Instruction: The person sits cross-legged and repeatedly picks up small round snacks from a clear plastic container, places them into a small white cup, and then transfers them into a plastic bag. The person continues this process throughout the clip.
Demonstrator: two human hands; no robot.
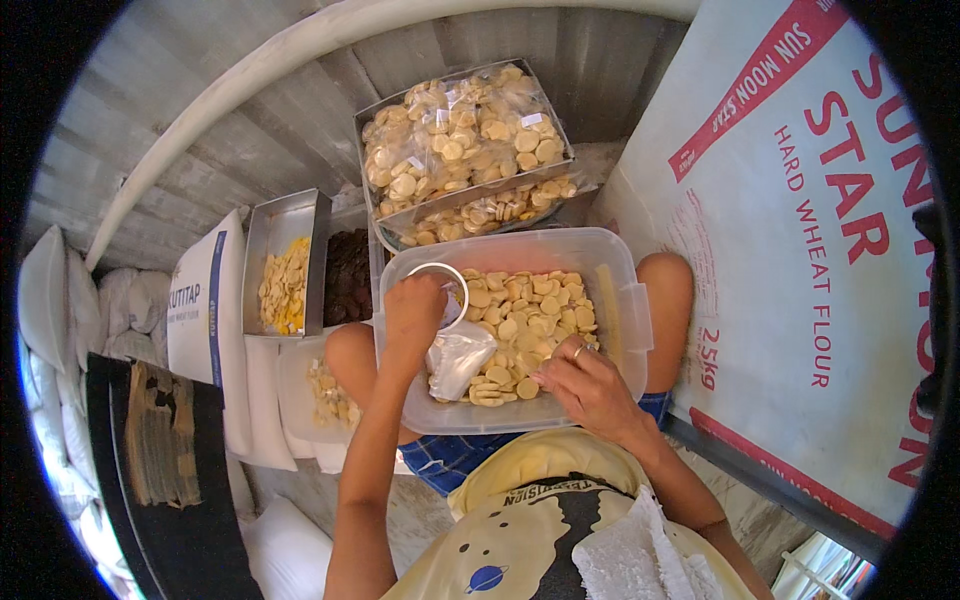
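A translucent plastic tub (634, 341) of round, flat, pale-yellow biscuits (536, 300) rests on my lap between my knees. My left hand (416, 304) is bent over a round white-rimmed container (463, 291) at the tub's left side. Its fingertips are hidden, so its grip is unclear. Clear plastic bags (459, 356) lie on the biscuits just below that container. My right hand (585, 379), with a ring on one finger, pinches the edge of a single biscuit (528, 388) over the tub's near right part.
Behind the tub, a metal tray (465, 191) is piled with bagged biscuits. Left of it stand a tilted metal tray (281, 221) with yellow pieces and a dark brown mass (348, 274). Flour sacks (199, 300) stand left; a large flour sack (750, 300) rises close on the right.
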